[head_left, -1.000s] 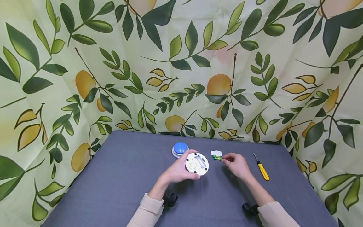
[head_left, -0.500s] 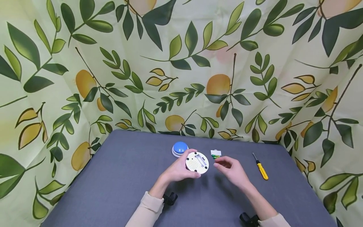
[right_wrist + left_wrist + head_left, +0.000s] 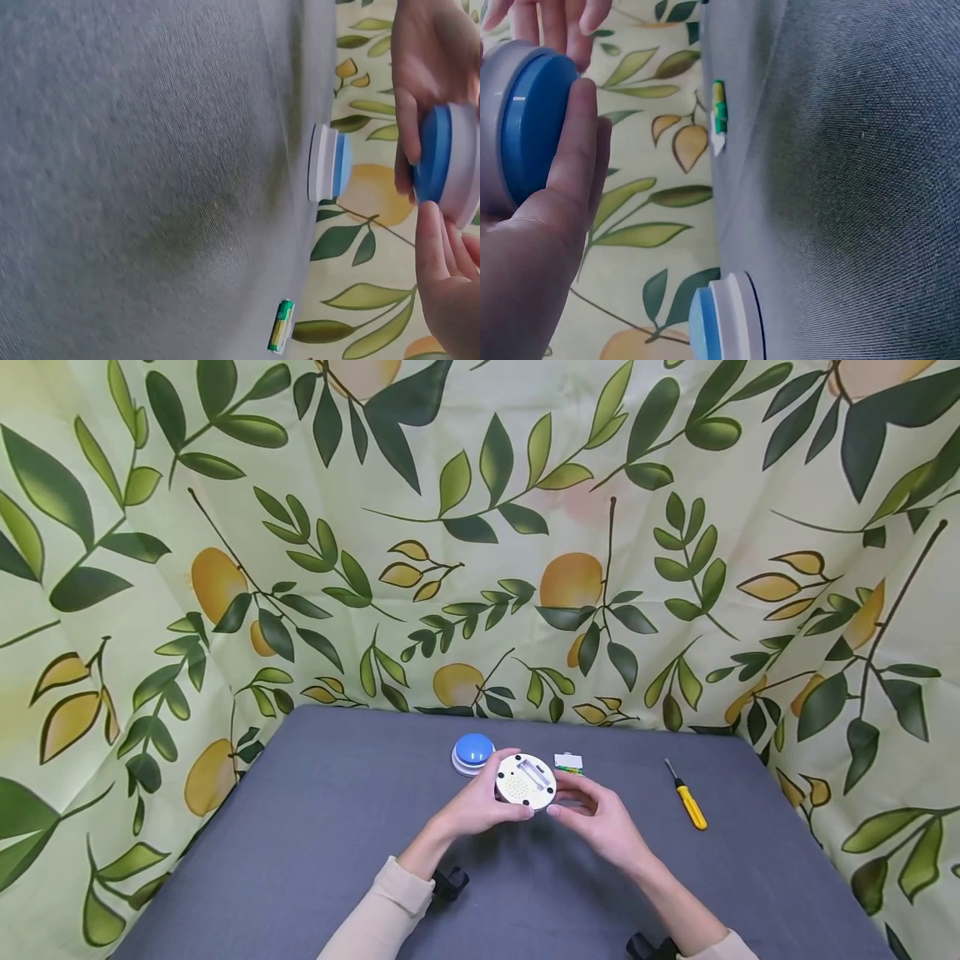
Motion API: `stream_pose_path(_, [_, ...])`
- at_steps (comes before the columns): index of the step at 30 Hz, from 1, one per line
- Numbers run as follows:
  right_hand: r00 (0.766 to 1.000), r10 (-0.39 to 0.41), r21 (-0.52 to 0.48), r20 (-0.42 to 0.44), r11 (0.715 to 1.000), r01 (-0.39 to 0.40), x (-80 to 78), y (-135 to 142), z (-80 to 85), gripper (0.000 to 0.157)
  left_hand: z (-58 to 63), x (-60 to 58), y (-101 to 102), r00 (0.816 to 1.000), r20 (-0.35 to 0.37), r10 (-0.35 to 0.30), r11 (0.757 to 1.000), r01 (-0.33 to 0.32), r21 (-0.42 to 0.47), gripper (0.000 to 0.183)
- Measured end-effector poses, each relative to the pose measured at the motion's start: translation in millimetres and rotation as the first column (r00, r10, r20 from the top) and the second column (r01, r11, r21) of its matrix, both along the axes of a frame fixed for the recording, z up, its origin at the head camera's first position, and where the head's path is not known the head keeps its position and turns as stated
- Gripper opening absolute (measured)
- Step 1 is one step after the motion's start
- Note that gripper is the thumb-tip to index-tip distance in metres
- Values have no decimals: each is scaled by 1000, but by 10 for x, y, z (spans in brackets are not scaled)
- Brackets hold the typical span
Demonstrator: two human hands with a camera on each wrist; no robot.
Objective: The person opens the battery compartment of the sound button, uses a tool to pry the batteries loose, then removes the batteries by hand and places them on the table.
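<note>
My left hand [image 3: 474, 806] holds a round white push button [image 3: 517, 791] above the table, underside facing up toward me. Its bare battery slot, dark feet and speaker holes show. The blue dome [image 3: 536, 124] points away, with a left finger lying along it in the left wrist view. My right hand [image 3: 603, 827] has its thumb and fingertips at the button's right edge; in the right wrist view fingers [image 3: 430, 244] meet its rim. Just behind that hand lie green-and-yellow batteries [image 3: 280, 326] beside a small white battery cover [image 3: 567, 760].
A second blue-domed push button [image 3: 474, 750] sits on the grey table [image 3: 337, 827] behind my left hand. To the right lies a screwdriver [image 3: 691, 806] with a yellow handle. Leaf-patterned cloth [image 3: 420, 635] hangs around the back and sides.
My right hand has let go of the batteries by the cover and moved left to the held push button, reaching its edge. The left hand keeps hold of the button, shifting it slightly.
</note>
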State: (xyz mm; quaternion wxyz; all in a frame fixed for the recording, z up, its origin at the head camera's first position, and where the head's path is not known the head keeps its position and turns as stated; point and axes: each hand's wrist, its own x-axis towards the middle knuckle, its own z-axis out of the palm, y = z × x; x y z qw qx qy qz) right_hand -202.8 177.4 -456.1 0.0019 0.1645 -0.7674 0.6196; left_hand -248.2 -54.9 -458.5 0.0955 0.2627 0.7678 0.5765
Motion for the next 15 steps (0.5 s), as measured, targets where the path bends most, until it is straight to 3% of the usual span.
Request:
stream_pose_path(8, [1000,-14,4,21,1000,14,26,-55,-41,72,-19,-20,13,998,-14,-56,998,56,-8,88])
stream_pose_path(15, [997,-75,53,28,996,73,15,-66,-50,76,-18,-11,28,986,75,-149,988,146,49,89])
